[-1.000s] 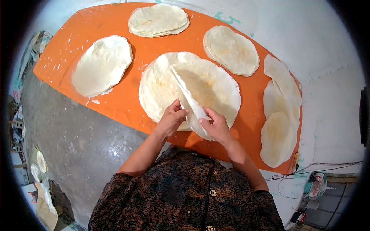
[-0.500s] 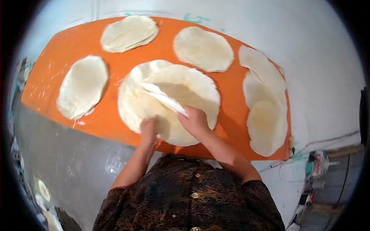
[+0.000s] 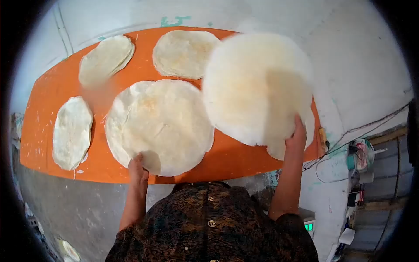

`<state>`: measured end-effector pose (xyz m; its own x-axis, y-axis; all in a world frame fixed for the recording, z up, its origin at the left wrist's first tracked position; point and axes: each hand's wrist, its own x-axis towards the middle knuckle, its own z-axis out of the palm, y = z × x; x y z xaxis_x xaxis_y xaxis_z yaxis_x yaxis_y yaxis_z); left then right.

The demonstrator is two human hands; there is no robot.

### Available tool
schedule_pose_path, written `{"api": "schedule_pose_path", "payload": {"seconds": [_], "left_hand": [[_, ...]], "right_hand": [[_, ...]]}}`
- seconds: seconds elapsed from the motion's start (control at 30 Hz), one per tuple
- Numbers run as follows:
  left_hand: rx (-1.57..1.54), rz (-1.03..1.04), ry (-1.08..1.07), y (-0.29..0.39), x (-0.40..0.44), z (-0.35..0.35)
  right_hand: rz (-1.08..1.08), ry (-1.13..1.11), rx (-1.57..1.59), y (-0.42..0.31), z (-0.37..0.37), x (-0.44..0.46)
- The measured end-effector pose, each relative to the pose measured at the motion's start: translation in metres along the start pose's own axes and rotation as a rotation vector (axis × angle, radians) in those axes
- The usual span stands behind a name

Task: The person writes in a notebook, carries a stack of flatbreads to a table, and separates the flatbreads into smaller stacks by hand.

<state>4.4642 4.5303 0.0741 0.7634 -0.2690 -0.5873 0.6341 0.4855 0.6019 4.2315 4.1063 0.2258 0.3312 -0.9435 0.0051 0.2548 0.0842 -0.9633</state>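
Note:
A large, thin round flatbread (image 3: 244, 83) is raised over the right part of the orange table, slightly blurred. My right hand (image 3: 297, 134) grips its near right edge, the fingers beneath hidden. In front of me lies another big round flatbread (image 3: 163, 118), pale with a few creases; whether more lie under it I cannot tell. My left hand (image 3: 137, 167) pinches its near left edge, thumb on top.
Smaller flatbread piles lie on the orange table (image 3: 244, 161): one at the left (image 3: 73, 133), one at the back left (image 3: 107, 60), one at the back middle (image 3: 185, 53). More flatbread (image 3: 279, 150) shows under the raised sheet. Cables (image 3: 345, 142) hang at right.
My right hand has lifted the folded top flatbread off the middle and swung it right, now opened out. My left hand stays by the near edge of the middle one. The view has shifted.

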Motion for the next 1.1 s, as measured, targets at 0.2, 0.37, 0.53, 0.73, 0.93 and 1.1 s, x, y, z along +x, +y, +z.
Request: {"api": "schedule_pose_path", "payload": {"seconds": [0.2, 0.37, 0.53, 0.73, 0.93, 1.1], "left_hand": [[0.116, 0.038, -0.003, 0.007, -0.014, 0.009], [0.066, -0.076, -0.021, 0.015, -0.030, 0.031], [0.059, -0.142, -0.036, 0.019, -0.061, 0.066], [0.039, -0.245, -0.274, 0.017, -0.085, 0.072], [0.098, -0.090, -0.280, 0.026, -0.085, 0.034], [0.066, -0.087, -0.141, 0.016, -0.080, -0.008]], "right_hand": [[0.255, 0.445, -0.598, 0.089, -0.096, -0.024], [-0.468, 0.098, -1.262, 0.088, -0.036, -0.060], [-0.605, -1.042, -1.010, 0.046, 0.146, -0.171], [-0.852, -1.019, -0.975, 0.103, 0.176, -0.171], [-0.323, -0.750, -0.737, 0.055, 0.197, -0.031], [-0.082, -0.380, -0.208, -0.055, 0.159, 0.073]]}}
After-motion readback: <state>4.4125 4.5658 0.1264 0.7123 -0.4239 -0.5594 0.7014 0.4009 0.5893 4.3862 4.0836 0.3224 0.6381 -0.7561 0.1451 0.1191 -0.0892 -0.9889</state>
